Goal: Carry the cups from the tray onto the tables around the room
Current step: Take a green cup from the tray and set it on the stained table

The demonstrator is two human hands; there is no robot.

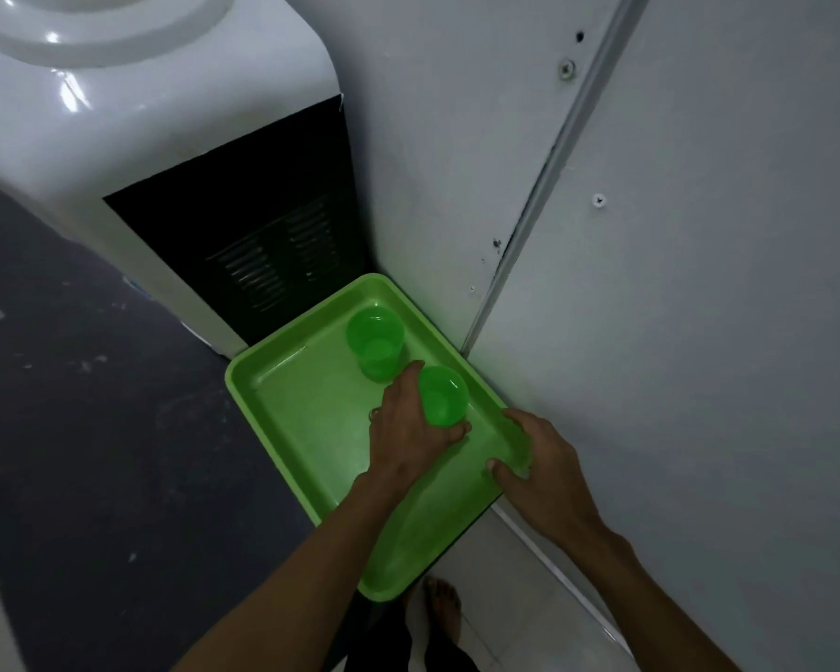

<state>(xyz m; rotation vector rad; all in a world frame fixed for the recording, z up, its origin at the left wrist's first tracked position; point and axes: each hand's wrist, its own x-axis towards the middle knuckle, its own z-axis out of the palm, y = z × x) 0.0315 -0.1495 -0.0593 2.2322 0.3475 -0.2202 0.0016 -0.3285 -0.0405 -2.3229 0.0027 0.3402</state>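
A bright green tray (287,409) sits low in the corner between a water dispenser and the wall. Two translucent green cups stand upright on it. The far cup (375,341) stands alone near the tray's back right. My left hand (408,429) is wrapped around the near cup (443,397), thumb and fingers on either side of it. My right hand (537,465) rests on the tray's right rim, fingers curled over its edge.
A white water dispenser (132,133) with a black vented back panel (263,235) stands just behind the tray. Grey wall panels (675,283) close off the right side. Dark floor (69,429) lies to the left. A bare foot (442,608) shows below the tray.
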